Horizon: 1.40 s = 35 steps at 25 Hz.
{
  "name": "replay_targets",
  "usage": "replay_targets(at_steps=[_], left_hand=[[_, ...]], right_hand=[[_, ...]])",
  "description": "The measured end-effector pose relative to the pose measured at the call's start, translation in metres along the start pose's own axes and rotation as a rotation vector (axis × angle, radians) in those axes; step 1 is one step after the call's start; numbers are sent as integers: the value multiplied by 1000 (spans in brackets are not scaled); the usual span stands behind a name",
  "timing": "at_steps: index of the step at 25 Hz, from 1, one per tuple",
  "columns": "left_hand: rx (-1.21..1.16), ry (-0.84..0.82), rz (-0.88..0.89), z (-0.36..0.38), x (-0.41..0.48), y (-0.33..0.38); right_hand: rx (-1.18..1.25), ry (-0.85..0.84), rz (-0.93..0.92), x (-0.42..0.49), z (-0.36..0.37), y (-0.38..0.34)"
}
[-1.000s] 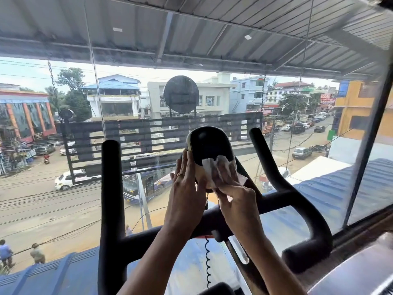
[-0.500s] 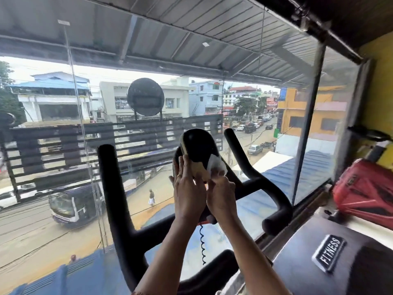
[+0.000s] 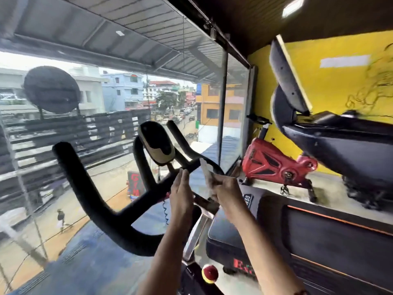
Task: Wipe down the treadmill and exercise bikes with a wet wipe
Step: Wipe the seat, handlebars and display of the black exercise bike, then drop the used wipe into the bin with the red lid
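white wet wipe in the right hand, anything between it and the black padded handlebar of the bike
Nothing visible does. The crumpled white wet wipe, pinched in the right hand, overlaps the right bend of the black padded handlebar in this view; whether it touches is unclear. The open left hand sits to its left, not between.

1. The handlebars [image 3: 91, 188], centre-left of the frame, are plain matte black.
2. The console [image 3: 157, 143] above them has a glossy black face with a cream rim and a cream lower panel.
3. The wet wipe [image 3: 207, 173] at centre is white.
4. The exercise bike [image 3: 274, 165], right of centre, is red with black inset panels.
5. The treadmill [image 3: 319, 248] at lower right is black with thin orange stripes and red lettering on its near edge.
6. The knob [image 3: 210, 273] at the bottom is red, rimmed in yellow.
7. The wall [image 3: 331, 86] at upper right is bright yellow.
8. Outside, a building [image 3: 123, 90] is pale blue.
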<state>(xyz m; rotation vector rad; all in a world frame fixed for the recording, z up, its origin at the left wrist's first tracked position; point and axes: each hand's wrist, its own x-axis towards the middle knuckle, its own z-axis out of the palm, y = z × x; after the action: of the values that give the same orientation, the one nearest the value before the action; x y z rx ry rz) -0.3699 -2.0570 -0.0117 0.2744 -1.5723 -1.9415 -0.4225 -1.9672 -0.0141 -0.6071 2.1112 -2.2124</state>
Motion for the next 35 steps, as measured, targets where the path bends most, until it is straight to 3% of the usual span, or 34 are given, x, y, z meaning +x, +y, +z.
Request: replay_targets(at_steps=[4, 10, 16, 21, 28, 35], left_hand=[[-128, -228, -73, 65, -37, -12], [-86, -538, -103, 181, -140, -43], [-136, -906, -375, 302, -339, -51], [-124, -1135, -508, 371, -512, -46], [-138, -1391, -604, 437, -702, -43], [-88, -1512, -620, 550, -830, -74]], right_hand=[[44, 111, 25, -49, -61, -18], [-6, 507, 58, -142, -201, -31], [-60, 957, 66, -316, -362, -61], [-133, 1218, 86, -471, -466, -91], [-147, 1518, 101, -632, -568, -112], [-181, 1660, 131, -719, -686, -112]])
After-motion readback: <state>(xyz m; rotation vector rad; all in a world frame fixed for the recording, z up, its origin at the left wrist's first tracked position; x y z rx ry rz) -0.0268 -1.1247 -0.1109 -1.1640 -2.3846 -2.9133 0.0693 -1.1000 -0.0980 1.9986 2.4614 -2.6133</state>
